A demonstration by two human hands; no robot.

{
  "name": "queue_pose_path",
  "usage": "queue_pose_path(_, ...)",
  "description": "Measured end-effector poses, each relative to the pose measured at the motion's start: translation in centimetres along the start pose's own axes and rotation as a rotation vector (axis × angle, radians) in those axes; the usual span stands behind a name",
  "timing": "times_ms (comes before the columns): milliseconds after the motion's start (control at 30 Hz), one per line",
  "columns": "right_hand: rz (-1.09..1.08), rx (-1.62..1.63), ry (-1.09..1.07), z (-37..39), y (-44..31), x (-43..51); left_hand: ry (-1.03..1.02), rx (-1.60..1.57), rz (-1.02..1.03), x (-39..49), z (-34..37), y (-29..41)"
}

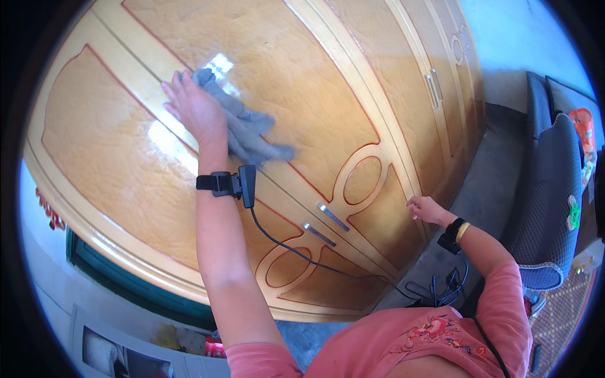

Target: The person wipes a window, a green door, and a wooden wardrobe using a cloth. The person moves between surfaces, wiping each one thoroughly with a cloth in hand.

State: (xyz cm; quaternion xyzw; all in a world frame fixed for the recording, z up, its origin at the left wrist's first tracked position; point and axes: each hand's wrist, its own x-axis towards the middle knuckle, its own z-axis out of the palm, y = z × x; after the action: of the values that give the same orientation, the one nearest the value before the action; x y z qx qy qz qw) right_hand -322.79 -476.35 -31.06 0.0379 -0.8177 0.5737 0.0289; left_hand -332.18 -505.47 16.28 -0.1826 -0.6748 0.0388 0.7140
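Note:
My left hand presses a crumpled grey cloth against the glossy door of a tan wooden wardrobe. The fingers are spread over the cloth's upper end, and its loose end hangs blurred beside my wrist. My right hand hovers low by the seam of a door farther right, its fingers loosely curled and nothing visible in them. Whether it touches the wood is hard to tell. Between the hands, two metal door handles sit side by side.
A black strapped device on my left wrist trails a cable across the wardrobe front towards my waist. Right of the wardrobe stands a dark padded seat with an orange package behind it. Lower left, a grey cabinet stands near a green frame.

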Motion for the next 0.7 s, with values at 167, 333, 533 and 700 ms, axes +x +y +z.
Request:
queue_pose_path(167,-0.003,-0.077,-0.023,-0.3,1.8,-0.5,-0.282,0.073,0.215,-6.2,4.8,7.9)
queue_pose_path(333,0.037,-0.049,-0.001,-2.8,2.6,-2.4,-0.628,-0.057,0.464,-17.4,4.8,15.5)
queue_pose_path(533,0.102,-0.03,0.132,-7.5,4.1,-6.3,-0.805,-0.089,0.804,-29.3,3.9,20.5)
queue_pose_path(700,0.154,-0.048,0.241,-11.8,5.4,-8.4,-0.879,-0.242,0.9,-37.0,6.0,23.9)
